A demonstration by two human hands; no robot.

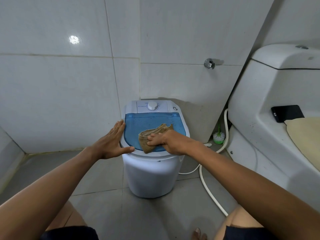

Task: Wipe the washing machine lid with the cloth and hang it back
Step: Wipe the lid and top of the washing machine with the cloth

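Observation:
A small white washing machine (152, 174) stands on the floor against the tiled wall. Its blue see-through lid (138, 123) is down, with a white dial (152, 106) behind it. A brown folded cloth (152, 133) lies on the near right part of the lid. My right hand (166, 141) presses on the cloth, fingers gripping its near edge. My left hand (113, 141) rests flat and open on the machine's left rim, thumb along the front edge.
A white toilet (270, 104) stands close on the right with a black phone (287, 113) and a beige mat (304, 134) on it. A white hose (207, 186) trails over the floor. A green brush (218, 135) leans in the corner. A chrome tap (209, 63) juts from the wall.

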